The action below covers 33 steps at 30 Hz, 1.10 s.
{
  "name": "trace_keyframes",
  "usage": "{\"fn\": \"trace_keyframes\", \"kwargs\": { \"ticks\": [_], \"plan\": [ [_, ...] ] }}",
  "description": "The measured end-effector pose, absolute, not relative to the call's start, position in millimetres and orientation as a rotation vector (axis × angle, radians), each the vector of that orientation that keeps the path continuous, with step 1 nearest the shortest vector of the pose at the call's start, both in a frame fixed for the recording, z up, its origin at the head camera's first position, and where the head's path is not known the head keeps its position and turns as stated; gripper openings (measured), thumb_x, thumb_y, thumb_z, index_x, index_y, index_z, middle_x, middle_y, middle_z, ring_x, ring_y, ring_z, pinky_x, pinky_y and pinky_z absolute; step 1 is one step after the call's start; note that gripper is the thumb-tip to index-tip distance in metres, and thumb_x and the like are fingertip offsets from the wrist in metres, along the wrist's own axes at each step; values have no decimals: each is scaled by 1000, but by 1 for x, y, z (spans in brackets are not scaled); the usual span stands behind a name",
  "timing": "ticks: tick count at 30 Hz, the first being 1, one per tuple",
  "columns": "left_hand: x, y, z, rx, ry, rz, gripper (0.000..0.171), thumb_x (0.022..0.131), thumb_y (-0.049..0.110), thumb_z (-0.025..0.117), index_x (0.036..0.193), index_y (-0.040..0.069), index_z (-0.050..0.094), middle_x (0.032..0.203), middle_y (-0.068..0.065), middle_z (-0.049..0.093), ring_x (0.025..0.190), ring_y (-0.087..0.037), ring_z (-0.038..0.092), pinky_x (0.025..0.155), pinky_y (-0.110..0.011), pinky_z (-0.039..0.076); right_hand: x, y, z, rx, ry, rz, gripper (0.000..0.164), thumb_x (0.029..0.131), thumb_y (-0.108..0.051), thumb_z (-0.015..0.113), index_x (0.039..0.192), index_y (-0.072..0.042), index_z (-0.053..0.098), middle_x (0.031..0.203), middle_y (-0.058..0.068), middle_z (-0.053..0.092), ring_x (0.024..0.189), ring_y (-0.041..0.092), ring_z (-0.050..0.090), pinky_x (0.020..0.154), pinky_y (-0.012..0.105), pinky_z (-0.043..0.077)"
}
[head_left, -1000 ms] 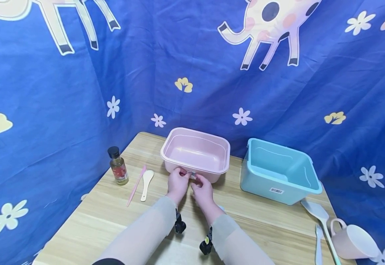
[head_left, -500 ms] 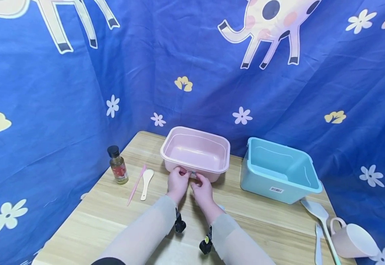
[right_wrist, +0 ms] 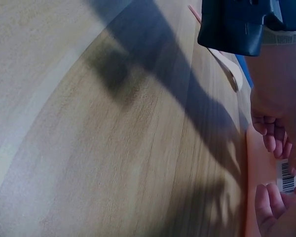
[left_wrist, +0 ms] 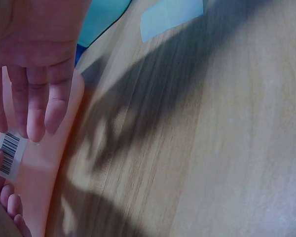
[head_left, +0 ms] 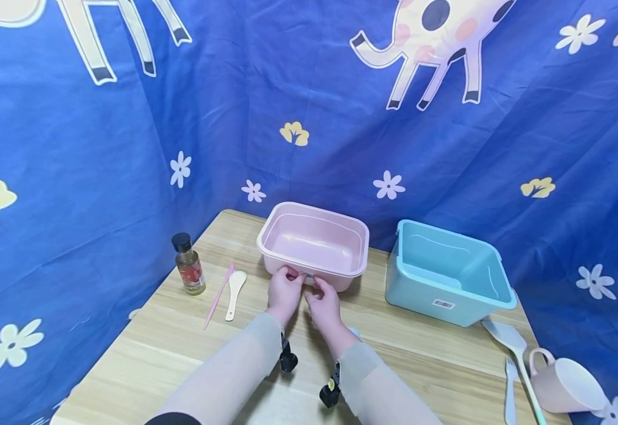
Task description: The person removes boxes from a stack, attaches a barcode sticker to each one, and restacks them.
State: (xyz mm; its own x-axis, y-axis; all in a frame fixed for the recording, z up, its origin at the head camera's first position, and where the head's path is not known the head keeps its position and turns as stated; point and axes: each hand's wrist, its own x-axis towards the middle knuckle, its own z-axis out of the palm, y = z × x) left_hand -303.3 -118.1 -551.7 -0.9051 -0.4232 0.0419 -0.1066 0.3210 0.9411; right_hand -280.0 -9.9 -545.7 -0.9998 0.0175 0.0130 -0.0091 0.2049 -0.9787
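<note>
At the front wall of a pink plastic bin (head_left: 340, 282), both hands work on a white barcode sticker (left_wrist: 11, 153). The left hand (head_left: 285, 295) is at the sticker's left end; in the left wrist view its thumb lies over the label's edge, its other fingers curled below, and it appears to pinch that edge. From the right, the right hand (head_left: 326, 306) reaches the other end. Its fingers (left_wrist: 35, 116) hang fairly straight in the left wrist view, tips right at the label. In the right wrist view the barcode shows between the two hands.
Left of the bin are a sauce bottle (head_left: 190, 271), a pink stick-like utensil (head_left: 218, 298) and a cream spoon (head_left: 235, 292). To the right stand a teal bin (head_left: 425, 298), a long-handled spatula (head_left: 510, 339), a fork (head_left: 510, 389) and a mug (head_left: 563, 386) on its side.
The hands stay at the sticker with hardly any movement. The head view has shifted very slightly; the bins and utensils keep their places.
</note>
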Motion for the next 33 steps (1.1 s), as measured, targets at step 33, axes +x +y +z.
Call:
{"fn": "trace_keyframes", "kwargs": {
  "ticks": [33],
  "plan": [
    [-303,-121,-549,422,-1968,-2129,24,85,-10,49,100,-12,67,83,-23,62,60,-21,56,58,-29,49,-288,-1,-545,-120,-2241,2536,46,91,3,58,136,8,49,83,6,60,57,12,56,57,29,54]
  ]
}}
